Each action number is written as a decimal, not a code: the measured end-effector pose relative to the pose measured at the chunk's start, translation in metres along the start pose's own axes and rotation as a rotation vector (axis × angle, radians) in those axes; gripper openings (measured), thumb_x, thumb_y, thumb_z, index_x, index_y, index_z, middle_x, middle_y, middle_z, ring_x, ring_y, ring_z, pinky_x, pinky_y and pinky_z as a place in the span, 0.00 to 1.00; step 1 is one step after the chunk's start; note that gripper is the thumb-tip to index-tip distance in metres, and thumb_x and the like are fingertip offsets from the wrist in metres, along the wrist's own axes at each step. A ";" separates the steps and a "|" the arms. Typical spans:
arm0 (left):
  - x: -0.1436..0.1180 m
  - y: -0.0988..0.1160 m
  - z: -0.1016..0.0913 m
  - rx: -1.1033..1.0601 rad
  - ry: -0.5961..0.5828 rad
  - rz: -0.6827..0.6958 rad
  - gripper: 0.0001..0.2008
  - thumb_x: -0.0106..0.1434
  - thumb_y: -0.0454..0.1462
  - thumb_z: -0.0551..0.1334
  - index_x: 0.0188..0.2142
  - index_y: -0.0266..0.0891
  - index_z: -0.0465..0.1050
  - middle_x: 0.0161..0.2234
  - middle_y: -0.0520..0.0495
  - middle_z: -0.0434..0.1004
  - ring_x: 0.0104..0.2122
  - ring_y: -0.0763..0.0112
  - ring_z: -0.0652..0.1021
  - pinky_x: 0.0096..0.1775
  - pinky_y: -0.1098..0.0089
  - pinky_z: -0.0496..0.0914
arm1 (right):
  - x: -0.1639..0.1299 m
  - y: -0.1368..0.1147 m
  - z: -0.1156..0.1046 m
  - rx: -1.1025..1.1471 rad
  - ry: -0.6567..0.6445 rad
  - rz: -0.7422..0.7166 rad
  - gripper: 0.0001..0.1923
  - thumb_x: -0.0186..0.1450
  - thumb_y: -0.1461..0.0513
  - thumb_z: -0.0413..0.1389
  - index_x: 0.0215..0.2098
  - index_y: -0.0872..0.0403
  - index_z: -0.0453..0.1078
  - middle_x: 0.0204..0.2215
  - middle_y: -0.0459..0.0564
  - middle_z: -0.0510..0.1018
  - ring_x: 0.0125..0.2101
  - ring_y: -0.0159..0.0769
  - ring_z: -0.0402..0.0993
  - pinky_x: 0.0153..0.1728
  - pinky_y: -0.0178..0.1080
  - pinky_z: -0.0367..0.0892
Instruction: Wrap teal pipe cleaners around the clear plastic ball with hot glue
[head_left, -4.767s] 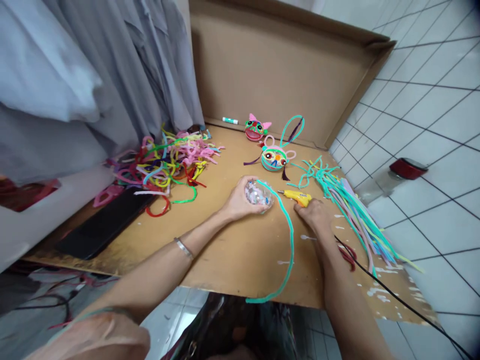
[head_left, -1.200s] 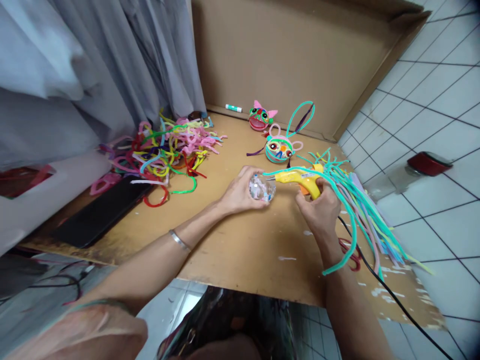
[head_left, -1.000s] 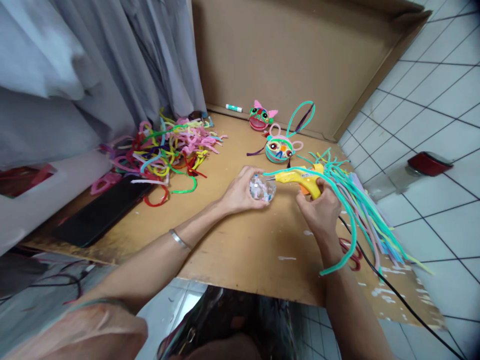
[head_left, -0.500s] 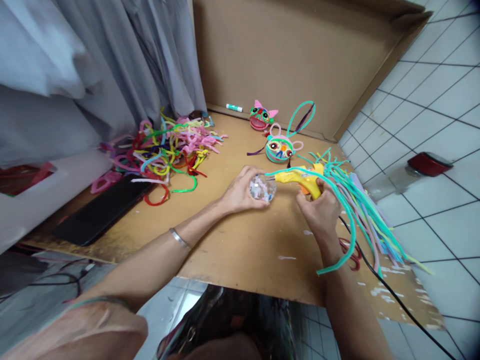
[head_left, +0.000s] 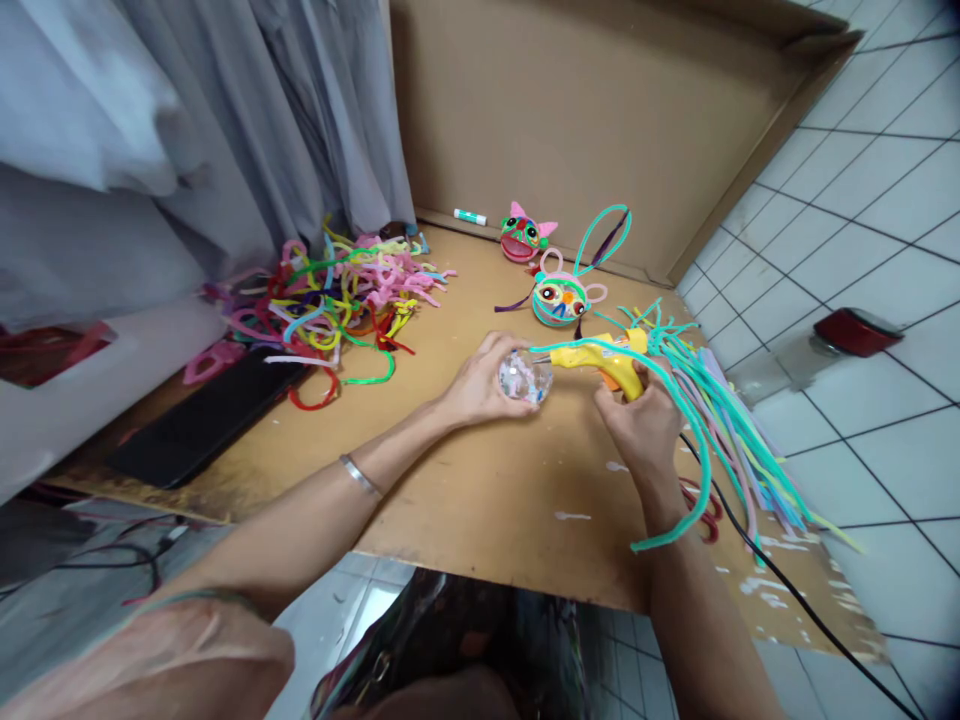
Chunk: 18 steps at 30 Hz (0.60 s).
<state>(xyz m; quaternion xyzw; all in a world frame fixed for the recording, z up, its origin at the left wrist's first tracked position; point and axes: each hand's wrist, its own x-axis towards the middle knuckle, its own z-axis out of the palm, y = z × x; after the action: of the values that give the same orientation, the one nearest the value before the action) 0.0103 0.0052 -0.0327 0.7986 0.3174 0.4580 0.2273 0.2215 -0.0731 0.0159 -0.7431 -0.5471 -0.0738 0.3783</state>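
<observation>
Glue gun nozzle meets a clear ball on the cardboard work board.

The left hand (head_left: 480,388) cups a clear glittery ball (head_left: 524,378), fingers curled around its near side, holding it on the cardboard board (head_left: 465,480). The right hand (head_left: 645,425) is wrapped tight around the handle of a yellow hot glue gun (head_left: 600,357), its nozzle touching the ball's right side. A teal pipe cleaner (head_left: 679,425) runs from the ball over the gun and past the right wrist. Just beyond the gun sits a pipe-cleaner bunny head (head_left: 559,298); loose teal and pastel stems (head_left: 731,430) lie right of the grip.

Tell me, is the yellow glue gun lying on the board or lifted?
Lifted: the right hand holds the glue gun, nozzle at the clear ball.
</observation>
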 end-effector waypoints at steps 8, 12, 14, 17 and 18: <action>0.000 0.001 0.000 -0.013 0.010 -0.011 0.37 0.43 0.43 0.73 0.53 0.43 0.67 0.50 0.42 0.71 0.51 0.57 0.74 0.55 0.56 0.70 | -0.003 -0.003 -0.005 -0.036 0.061 -0.088 0.16 0.55 0.54 0.55 0.40 0.50 0.67 0.27 0.46 0.76 0.29 0.43 0.72 0.33 0.42 0.65; 0.000 0.001 0.000 0.001 0.006 -0.016 0.37 0.42 0.43 0.74 0.52 0.44 0.67 0.50 0.42 0.70 0.52 0.56 0.74 0.56 0.55 0.70 | -0.002 -0.001 -0.002 -0.047 0.087 -0.095 0.16 0.55 0.52 0.55 0.39 0.50 0.66 0.27 0.45 0.75 0.28 0.41 0.72 0.33 0.42 0.64; 0.000 0.001 0.000 0.001 0.004 -0.011 0.37 0.43 0.43 0.74 0.53 0.44 0.67 0.50 0.42 0.70 0.53 0.55 0.74 0.56 0.55 0.70 | -0.001 -0.001 -0.002 -0.037 0.083 -0.093 0.16 0.55 0.52 0.54 0.39 0.50 0.66 0.26 0.45 0.75 0.27 0.40 0.71 0.32 0.41 0.64; 0.000 0.001 0.001 -0.007 0.000 0.002 0.37 0.43 0.43 0.74 0.53 0.44 0.66 0.51 0.42 0.70 0.53 0.55 0.74 0.57 0.54 0.69 | -0.001 -0.002 -0.002 -0.047 0.094 -0.083 0.16 0.55 0.52 0.54 0.38 0.51 0.66 0.25 0.45 0.74 0.27 0.41 0.71 0.32 0.42 0.64; 0.000 0.002 0.001 -0.008 -0.001 0.007 0.37 0.43 0.44 0.74 0.53 0.44 0.66 0.51 0.42 0.70 0.53 0.55 0.74 0.57 0.54 0.69 | -0.001 -0.002 -0.002 -0.054 0.099 -0.081 0.16 0.54 0.52 0.55 0.38 0.50 0.66 0.25 0.45 0.74 0.27 0.41 0.71 0.33 0.42 0.64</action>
<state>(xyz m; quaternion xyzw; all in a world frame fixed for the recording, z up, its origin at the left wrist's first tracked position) 0.0114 0.0038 -0.0322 0.7990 0.3126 0.4597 0.2291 0.2197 -0.0750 0.0179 -0.7256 -0.5553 -0.1404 0.3814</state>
